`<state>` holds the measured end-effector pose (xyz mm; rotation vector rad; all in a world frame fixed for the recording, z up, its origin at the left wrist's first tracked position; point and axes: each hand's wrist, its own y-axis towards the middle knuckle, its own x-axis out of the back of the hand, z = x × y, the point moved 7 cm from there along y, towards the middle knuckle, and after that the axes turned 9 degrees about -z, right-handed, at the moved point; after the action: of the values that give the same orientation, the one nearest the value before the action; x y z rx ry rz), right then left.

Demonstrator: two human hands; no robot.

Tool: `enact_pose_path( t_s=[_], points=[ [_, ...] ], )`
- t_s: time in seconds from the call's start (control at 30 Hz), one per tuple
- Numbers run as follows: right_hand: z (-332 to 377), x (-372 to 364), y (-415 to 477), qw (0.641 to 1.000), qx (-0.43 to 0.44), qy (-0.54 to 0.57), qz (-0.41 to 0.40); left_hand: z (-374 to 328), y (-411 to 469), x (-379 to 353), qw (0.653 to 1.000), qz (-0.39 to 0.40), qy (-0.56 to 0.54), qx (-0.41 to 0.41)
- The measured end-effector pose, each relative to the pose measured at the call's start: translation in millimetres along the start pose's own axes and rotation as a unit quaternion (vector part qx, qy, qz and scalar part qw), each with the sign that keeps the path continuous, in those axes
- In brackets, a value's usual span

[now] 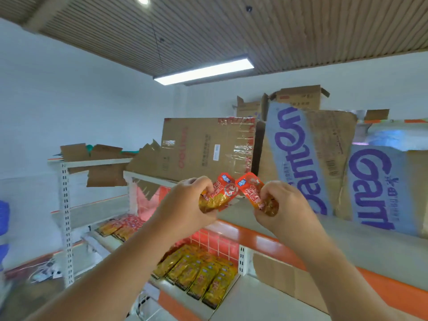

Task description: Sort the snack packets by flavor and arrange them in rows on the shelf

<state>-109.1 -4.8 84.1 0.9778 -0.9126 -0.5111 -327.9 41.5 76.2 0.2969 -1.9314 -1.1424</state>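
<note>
My left hand grips a red and orange snack packet by its lower end. My right hand grips a second red packet of the same look. Both packets are held up side by side, their tops almost touching, in front of the upper shelf. On a lower shelf below my hands lie rows of yellow packets. Farther left on the same level lie more yellow packets and red packets.
Flattened cardboard boxes and boxes with purple lettering lean at the back of the upper shelf. Its front edge is orange. A white upright with slots stands at the left, with cables on the floor.
</note>
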Motion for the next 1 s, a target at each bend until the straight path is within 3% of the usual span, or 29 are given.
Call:
enact_pose_path(
  t_s=[0.27,0.53,0.73,1.0],
  points=[
    [121.5,-144.0,5.5,0.991,0.044,0.12,0.048,157.5,-66.4,94.5,0.992,-0.027,0.065,0.102],
    [203.2,-271.8,-17.7,0.978,0.039,0.17,0.117,272.3,-139.9,160.7,0.973,-0.032,0.117,0.197],
    [227.6,-348.3,-41.4,0.968,0.031,0.194,0.155,334.0,-180.7,170.9,0.96,-0.023,0.116,0.253],
    [207.4,-455.7,-60.8,0.962,-0.025,0.201,0.184,411.6,-189.0,131.9,0.954,0.006,0.145,0.264]
  ],
)
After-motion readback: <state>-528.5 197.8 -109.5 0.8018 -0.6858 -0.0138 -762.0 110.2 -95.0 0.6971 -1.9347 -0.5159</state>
